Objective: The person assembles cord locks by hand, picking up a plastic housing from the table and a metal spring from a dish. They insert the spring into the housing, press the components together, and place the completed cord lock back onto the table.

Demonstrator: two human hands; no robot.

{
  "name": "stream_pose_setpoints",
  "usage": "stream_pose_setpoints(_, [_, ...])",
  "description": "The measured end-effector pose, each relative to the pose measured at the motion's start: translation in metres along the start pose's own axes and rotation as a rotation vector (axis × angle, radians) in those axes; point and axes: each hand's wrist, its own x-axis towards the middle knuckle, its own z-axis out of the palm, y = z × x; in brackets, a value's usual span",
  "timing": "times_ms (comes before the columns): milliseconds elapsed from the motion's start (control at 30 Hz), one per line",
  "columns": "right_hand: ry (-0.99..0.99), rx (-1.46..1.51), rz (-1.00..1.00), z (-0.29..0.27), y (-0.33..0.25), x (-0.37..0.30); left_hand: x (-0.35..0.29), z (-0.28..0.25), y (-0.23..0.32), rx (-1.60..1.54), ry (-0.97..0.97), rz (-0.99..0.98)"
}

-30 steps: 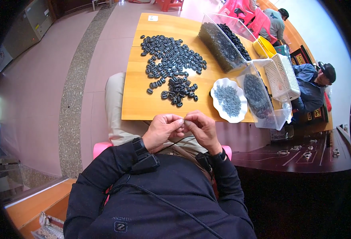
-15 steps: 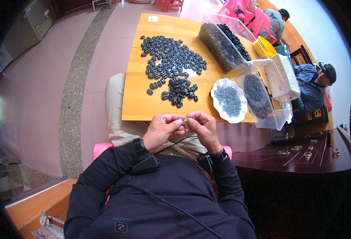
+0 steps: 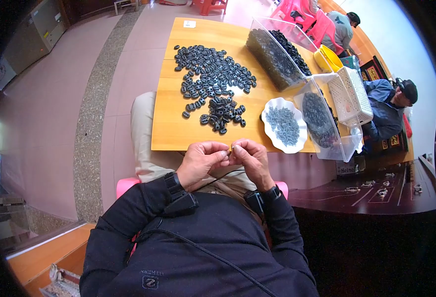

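Note:
My left hand [image 3: 198, 162] and my right hand [image 3: 254, 162] meet just off the near edge of the wooden table [image 3: 164, 119], above my lap. Thumb and forefinger are pinched on each hand, the fingertips almost touching. Something tiny and dark shows between them, mostly covered by the fingers, so its kind is unclear. Beyond the hands lies a small heap of black oval pieces with two holes [image 3: 223, 113]. A wider spread of the same pieces [image 3: 210, 69] reaches behind it. Right of the heap stands a white scalloped dish [image 3: 302, 133] of small greyish translucent parts [image 3: 283, 124].
Two clear plastic bins, a large one [image 3: 272, 58] and a nearer one [image 3: 345, 151], hold dark pieces along the right side. Beside them are a white perforated basket [image 3: 355, 96] and a yellow container [image 3: 328, 59]. A person in blue [image 3: 384, 106] sits at the right.
Both hands stay in the same place, with only a slight shift of the fingertips. The pieces, dish and bins have not moved.

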Motion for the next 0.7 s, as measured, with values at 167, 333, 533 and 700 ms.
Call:
stream_pose_setpoints(167, [0.000,-0.002,0.009,0.0013,-0.0004,-0.0013,-0.0046,0.0067,0.0082,0.087,-0.013,-0.006])
stream_pose_setpoints(333, [-0.012,-0.007,0.003,0.0021,0.0012,-0.0013,0.0003,0.0004,0.0010,0.107,-0.017,0.023])
stream_pose_setpoints(533, [-0.044,-0.130,-0.123,0.0042,0.0006,-0.0013,0.0006,-0.0003,0.0020,0.131,-0.023,0.035])
stream_pose_setpoints(700, [-0.028,-0.218,-0.199,0.0057,0.0029,-0.0022,0.0000,0.0000,0.0037,0.138,-0.046,0.003])
